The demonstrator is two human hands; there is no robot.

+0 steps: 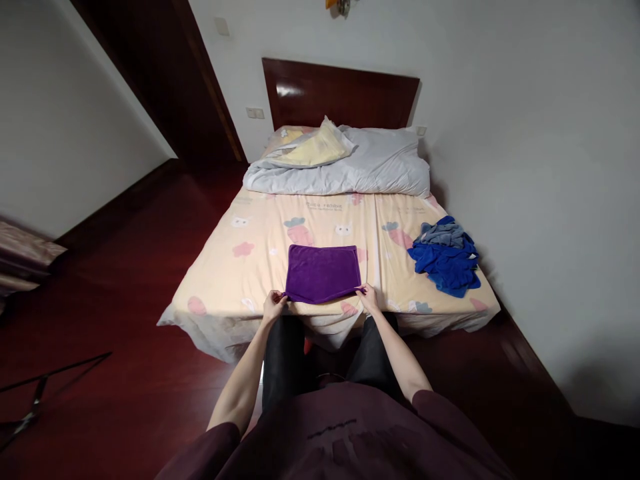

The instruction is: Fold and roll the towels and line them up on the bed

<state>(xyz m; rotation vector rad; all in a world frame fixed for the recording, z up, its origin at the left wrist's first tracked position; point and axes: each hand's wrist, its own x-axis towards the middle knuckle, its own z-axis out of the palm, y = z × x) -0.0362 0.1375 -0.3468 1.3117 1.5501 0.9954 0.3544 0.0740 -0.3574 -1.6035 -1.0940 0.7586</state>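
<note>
A purple towel (pixel 323 272) lies flat on the bed near its front edge, roughly rectangular. My left hand (pixel 275 305) pinches its near left corner, and my right hand (pixel 368 297) pinches the near right corner. Between the two hands the near edge sags a little and looks slightly lifted. To the right on the same bed is a crumpled pile of blue cloths (pixel 447 260), with a greyish-blue one on top.
The bed (pixel 230 283) has a cream sheet printed with carrots and flowers. A folded grey quilt (pixel 390 160) with a yellow part lies before the dark wooden headboard (pixel 345 93). A black stand leg (pixel 37 390) is on the floor at left. A wall runs along the right.
</note>
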